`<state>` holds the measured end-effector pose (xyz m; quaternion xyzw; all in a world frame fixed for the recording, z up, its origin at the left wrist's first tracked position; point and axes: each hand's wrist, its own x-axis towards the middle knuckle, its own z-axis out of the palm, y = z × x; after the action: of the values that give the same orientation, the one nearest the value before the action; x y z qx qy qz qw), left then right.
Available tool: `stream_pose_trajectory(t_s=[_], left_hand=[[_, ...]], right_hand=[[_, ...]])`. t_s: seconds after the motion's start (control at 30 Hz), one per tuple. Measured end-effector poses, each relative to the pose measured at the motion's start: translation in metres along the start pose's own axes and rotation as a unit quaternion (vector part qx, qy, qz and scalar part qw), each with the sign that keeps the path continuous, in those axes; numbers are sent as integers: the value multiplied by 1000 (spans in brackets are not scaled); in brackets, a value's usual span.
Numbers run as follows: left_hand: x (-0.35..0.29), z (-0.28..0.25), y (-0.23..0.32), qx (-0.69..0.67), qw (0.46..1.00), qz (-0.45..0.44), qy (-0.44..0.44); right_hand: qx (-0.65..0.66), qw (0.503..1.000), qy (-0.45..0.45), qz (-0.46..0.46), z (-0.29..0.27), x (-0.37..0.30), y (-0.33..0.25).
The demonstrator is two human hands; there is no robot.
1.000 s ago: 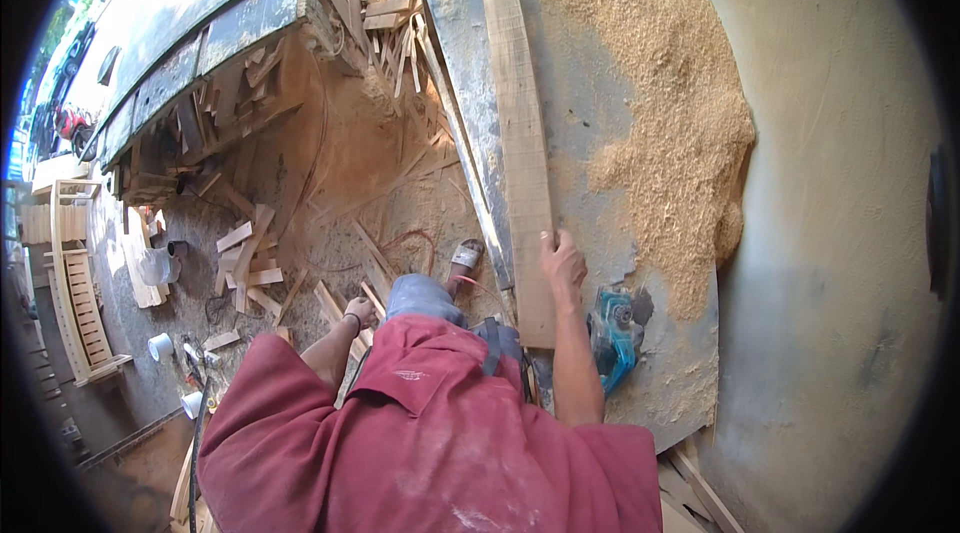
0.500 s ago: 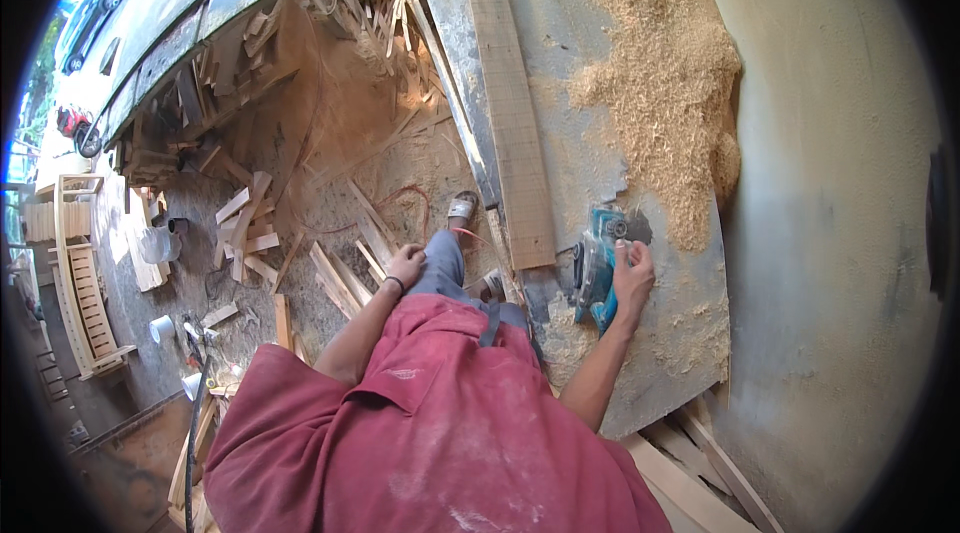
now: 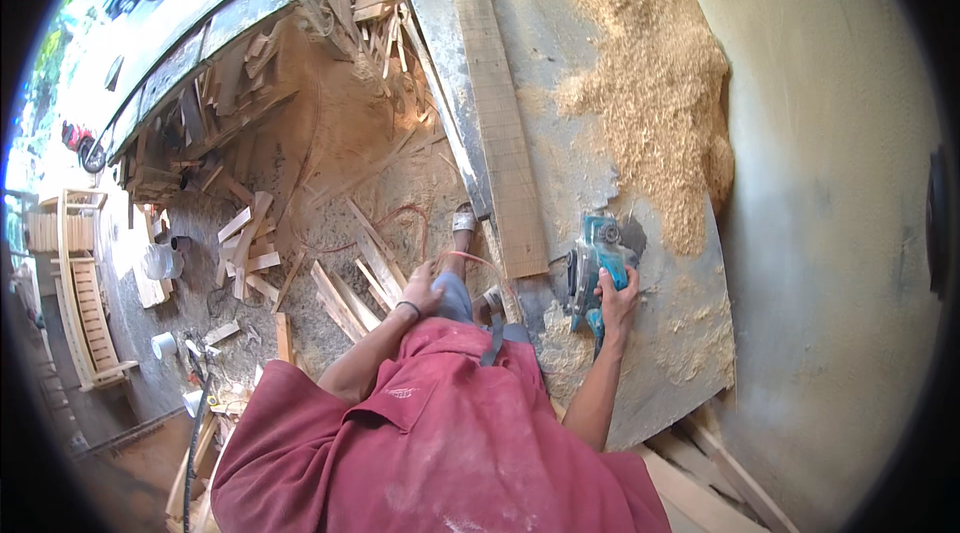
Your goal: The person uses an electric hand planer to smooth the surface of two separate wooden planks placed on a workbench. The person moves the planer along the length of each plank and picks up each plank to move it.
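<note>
A teal and black electric planer (image 3: pixel 598 258) sits on the grey, shavings-dusted work surface (image 3: pixel 665 318) to the right. The fingers of my right hand (image 3: pixel 618 301) are wrapped round its rear handle. Low over my left thigh is my left hand (image 3: pixel 425 291), its fingers loosely apart and partly hard to make out. Just beyond those fingertips a thin orange-red cord (image 3: pixel 468 255) crosses in front of my leg; I cannot tell whether they touch it. Left of the planer, a long rough wooden board (image 3: pixel 497 123) lies lengthwise on the surface.
Wood shavings (image 3: pixel 660 83) are heaped along the wall (image 3: pixel 820 183) at right. Offcuts (image 3: pixel 247 245) and loose boards (image 3: pixel 345 295) litter the floor on the left. A slatted wooden frame (image 3: pixel 88 303) stands far left, and a scrap-filled bench (image 3: pixel 215 63) fills the back left.
My right hand has shifted back from the planer's front knob to its rear handle. My left hand has moved slightly right and nearer to me, and its fingers have loosened.
</note>
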<state>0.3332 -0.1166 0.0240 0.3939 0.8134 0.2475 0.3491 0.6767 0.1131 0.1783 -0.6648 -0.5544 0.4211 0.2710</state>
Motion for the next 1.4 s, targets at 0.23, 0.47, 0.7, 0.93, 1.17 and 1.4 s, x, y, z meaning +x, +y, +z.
stream_pose_trajectory(t_s=[0.23,0.47,0.7,0.93,1.17,1.4], left_hand=[[31,21,169,146,966,208,-41],[39,48,168,121,984,128,-5],[36,44,169,129,985,113,-34],[21,32,159,13,995,62,-80],[55,72,116,-206,976,67,25],[81,84,159,-148,963,-141,173]], right_hand=[[43,997,-39,54,-1,5,-2],[139,983,-104,66,-9,-1,-6],[172,978,-98,63,-7,0,-3],[175,980,-81,52,-8,4,7],[163,983,-79,32,-10,2,-2],[153,983,-88,52,-8,-2,-17]])
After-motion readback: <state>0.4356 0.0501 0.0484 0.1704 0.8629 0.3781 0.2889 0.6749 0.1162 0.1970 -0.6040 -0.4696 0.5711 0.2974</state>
